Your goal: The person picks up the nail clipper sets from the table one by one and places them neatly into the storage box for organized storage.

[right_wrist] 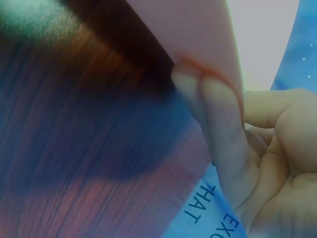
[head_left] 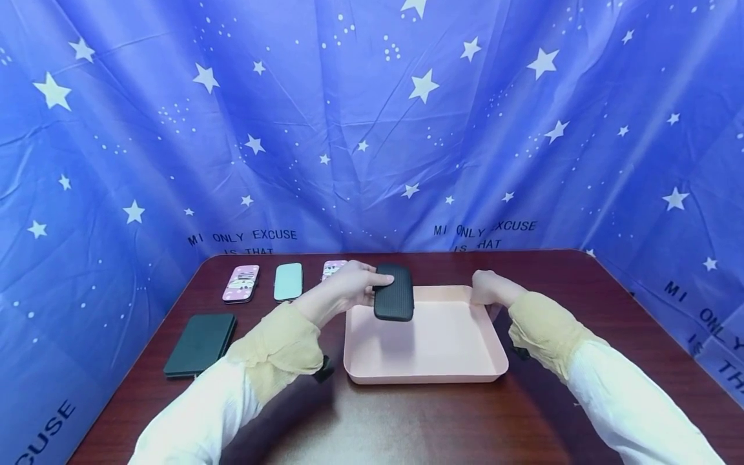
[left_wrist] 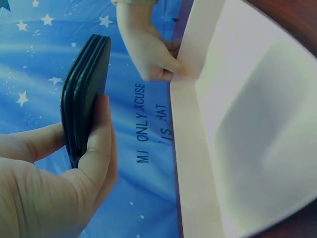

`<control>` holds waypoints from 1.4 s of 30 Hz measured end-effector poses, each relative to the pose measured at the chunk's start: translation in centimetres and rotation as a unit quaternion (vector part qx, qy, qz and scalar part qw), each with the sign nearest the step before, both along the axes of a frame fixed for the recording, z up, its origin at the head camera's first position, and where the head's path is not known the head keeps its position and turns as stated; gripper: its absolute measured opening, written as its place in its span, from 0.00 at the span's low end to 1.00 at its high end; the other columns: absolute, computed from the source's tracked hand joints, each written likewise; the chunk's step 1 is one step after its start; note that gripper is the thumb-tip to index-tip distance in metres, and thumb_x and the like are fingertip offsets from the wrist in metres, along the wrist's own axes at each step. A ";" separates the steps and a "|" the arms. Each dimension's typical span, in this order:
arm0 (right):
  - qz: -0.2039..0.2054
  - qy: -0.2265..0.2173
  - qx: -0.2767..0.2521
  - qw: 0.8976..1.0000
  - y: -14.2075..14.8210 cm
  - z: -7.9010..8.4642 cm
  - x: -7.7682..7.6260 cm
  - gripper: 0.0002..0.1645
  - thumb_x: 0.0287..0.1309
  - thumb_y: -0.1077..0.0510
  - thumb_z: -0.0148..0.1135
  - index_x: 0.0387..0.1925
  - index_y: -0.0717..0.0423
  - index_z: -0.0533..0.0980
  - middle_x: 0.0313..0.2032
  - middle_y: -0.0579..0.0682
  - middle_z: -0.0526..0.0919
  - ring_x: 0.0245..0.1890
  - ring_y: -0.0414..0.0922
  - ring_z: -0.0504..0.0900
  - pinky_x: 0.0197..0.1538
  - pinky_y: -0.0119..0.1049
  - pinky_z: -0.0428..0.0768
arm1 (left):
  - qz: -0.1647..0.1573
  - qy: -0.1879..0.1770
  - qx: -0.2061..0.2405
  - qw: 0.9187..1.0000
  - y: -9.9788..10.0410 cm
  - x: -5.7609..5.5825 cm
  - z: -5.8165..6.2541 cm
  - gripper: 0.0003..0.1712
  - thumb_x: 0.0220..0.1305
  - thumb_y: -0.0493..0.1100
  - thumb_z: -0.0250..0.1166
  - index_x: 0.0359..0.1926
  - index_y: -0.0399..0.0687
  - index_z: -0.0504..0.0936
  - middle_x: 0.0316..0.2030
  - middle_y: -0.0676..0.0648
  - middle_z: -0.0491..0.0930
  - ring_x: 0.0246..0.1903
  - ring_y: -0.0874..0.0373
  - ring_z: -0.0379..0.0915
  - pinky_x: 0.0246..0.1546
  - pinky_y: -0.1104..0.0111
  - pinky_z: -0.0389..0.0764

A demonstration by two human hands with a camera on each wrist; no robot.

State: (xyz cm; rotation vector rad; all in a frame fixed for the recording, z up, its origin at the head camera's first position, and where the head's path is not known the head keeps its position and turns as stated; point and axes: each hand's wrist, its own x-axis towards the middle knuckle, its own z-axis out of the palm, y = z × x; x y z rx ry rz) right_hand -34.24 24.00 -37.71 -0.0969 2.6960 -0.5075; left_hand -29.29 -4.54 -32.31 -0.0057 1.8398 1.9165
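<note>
My left hand [head_left: 351, 286] holds a flat black case [head_left: 395, 296] with rounded corners and a textured face. In the left wrist view the case [left_wrist: 85, 94] is seen edge-on, showing layered sides, pinched between thumb and fingers. It is raised over the left back part of a shallow pale pink tray [head_left: 447, 339], casting a shadow on the tray's floor. At the tray's back right corner, my right hand [head_left: 495, 289] grips the wall; the right wrist view shows the hand [right_wrist: 270, 163] with fingers outside the wall and thumb on the other side.
Left of the tray, a pink patterned case [head_left: 241, 284] and a mint case [head_left: 289, 282] lie on the dark wooden table [head_left: 401, 426]. Another pink case [head_left: 332, 268] is partly hidden behind my left hand. Nearer stands a dark green flat box [head_left: 200, 345]. A blue starry curtain [head_left: 372, 116] surrounds the table.
</note>
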 end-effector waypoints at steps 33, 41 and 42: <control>-0.026 -0.012 0.038 0.999 -0.6 -0.1 -0.9 0.06 0.54 0.70 0.46 0.24 0.67 0.69 0.17 0.62 0.81 0.13 0.52 0.82 0.18 0.39 0.82 | 0.052 -0.010 -0.058 0.997 10.6 -2.1 -4.3 0.24 0.56 0.27 0.62 0.53 0.23 0.67 0.42 0.31 0.79 0.42 0.42 0.80 0.40 0.56 0.83; -0.036 -0.028 0.036 0.998 -0.5 -0.2 -1.1 0.07 0.57 0.70 0.44 0.30 0.71 0.70 0.16 0.62 0.80 0.14 0.51 0.82 0.19 0.39 0.82 | 0.039 -0.018 -0.078 0.996 11.9 -1.9 -5.7 0.24 0.55 0.25 0.62 0.54 0.27 0.67 0.41 0.33 0.78 0.43 0.42 0.80 0.40 0.55 0.83; -0.033 -0.027 0.039 0.998 -0.5 -0.2 -1.1 0.07 0.56 0.70 0.45 0.30 0.70 0.70 0.16 0.62 0.80 0.13 0.51 0.82 0.19 0.39 0.82 | 0.034 -0.018 -0.082 0.996 12.0 -1.8 -5.8 0.24 0.55 0.25 0.61 0.54 0.28 0.66 0.41 0.34 0.78 0.43 0.42 0.80 0.40 0.55 0.83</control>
